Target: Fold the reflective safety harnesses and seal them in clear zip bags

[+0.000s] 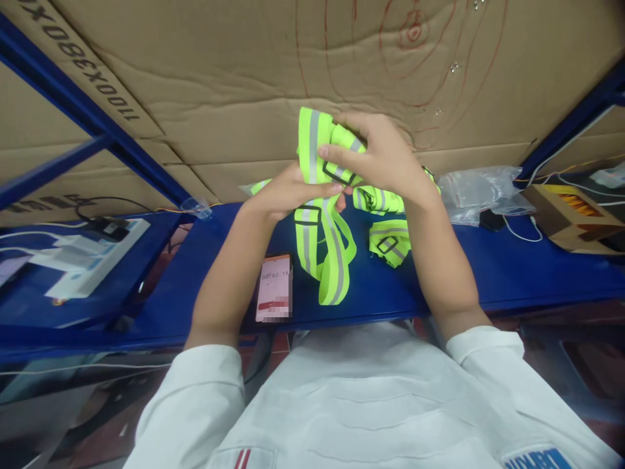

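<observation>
Behind the phone point(274, 286), the largest surface is formed by creased brown cardboard point(219, 65), on which wavy red rings are drawn. Under the phone, a smooth blue tabletop point(381, 296) is seen. Well to the phone's right, crinkled clear plastic bags point(481, 185) and a brown carton point(551, 215) are laid; to its left, a blocky white power strip point(105, 260) is placed. Just right of the phone and above the tabletop, a flat woven strap point(309, 150) is held: fluorescent yellow-green, lined with a grey stripe, folded into layers at the top, with loops hanging below. It is gripped between thumb and fingers by the right hand point(375, 146), and lower down is pinched by the left hand point(278, 195). Right of the phone, folded bundles point(389, 241) of like strap are set. Smallest, a rectangular black buckle point(320, 215) is threaded on the held strap.
</observation>
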Demonstrator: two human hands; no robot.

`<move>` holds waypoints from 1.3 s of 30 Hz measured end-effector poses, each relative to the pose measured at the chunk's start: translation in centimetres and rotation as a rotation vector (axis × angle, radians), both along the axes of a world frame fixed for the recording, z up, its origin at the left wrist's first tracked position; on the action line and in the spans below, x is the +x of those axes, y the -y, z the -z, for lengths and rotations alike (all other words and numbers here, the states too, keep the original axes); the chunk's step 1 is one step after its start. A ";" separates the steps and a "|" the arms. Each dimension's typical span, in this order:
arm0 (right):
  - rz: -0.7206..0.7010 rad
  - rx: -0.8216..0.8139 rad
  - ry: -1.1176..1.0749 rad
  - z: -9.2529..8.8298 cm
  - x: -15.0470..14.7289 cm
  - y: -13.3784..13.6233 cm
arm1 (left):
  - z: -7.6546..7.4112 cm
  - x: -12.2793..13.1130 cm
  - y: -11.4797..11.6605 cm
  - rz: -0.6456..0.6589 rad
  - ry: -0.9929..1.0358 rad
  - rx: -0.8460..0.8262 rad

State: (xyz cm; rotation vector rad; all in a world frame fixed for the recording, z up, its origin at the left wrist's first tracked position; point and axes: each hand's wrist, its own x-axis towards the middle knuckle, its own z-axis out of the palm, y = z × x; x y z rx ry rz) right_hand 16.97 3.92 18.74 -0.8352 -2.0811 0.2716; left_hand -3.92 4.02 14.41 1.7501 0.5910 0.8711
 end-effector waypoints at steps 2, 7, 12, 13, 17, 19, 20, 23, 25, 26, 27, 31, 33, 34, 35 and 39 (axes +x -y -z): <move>-0.054 0.005 -0.020 0.0 0.3 0.1 | -0.1 -0.3 0.1 0.047 -0.033 0.018; -0.228 -0.143 -0.051 0.1 0.4 0.5 | -0.2 -1.1 0.3 0.127 -0.084 0.051; -0.211 -0.084 -0.040 0.8 -0.4 -0.3 | -0.3 -1.8 -0.3 0.137 -0.189 0.130; -0.220 -0.092 -0.030 1.0 -0.5 -0.5 | -0.4 -1.9 -0.5 0.151 -0.221 0.167; -0.223 -0.095 -0.038 1.2 -0.9 -0.7 | -0.6 -1.7 -0.3 0.198 -0.277 0.259; -0.233 -0.129 -0.156 1.0 -0.8 -0.3 | -0.5 -1.3 0.1 0.144 -0.173 0.230; -0.266 -0.187 -0.234 1.0 -0.7 0.0 | -0.5 -1.0 0.4 0.111 -0.102 0.197; -0.494 -0.427 -0.398 1.0 -0.4 0.7 | -0.1 -0.4 0.7 0.041 0.141 0.093; -0.673 -0.513 -0.396 1.3 -0.5 0.9 | 0.2 -0.2 0.5 0.036 0.315 0.073; -0.735 -0.528 -0.385 1.4 -0.5 0.9 | 0.3 -0.2 0.2 0.043 0.395 0.073; -0.774 -0.544 -0.376 1.5 -0.6 1.0 | 0.5 -0.3 -0.1 0.050 0.454 0.074; -0.803 -0.770 -0.373 1.6 -0.6 0.6 | 0.5 -1.0 -1.2 -0.039 0.428 -0.032; -0.767 -0.897 -0.361 1.5 -0.3 -0.1 | 0.3 -1.2 -1.3 -0.090 0.402 -0.085; -0.733 -0.931 -0.355 1.6 -0.1 -0.7 | 0.1 -1.2 -1.1 -0.096 0.410 -0.095; -0.695 -0.953 -0.344 1.7 0.0 -1.3 | -0.1 -1.1 -0.9 -0.094 0.421 -0.097; -0.595 -1.030 -0.302 3.2 0.6 -4.3 | -0.6 -0.2 -0.1 -0.091 0.569 -0.110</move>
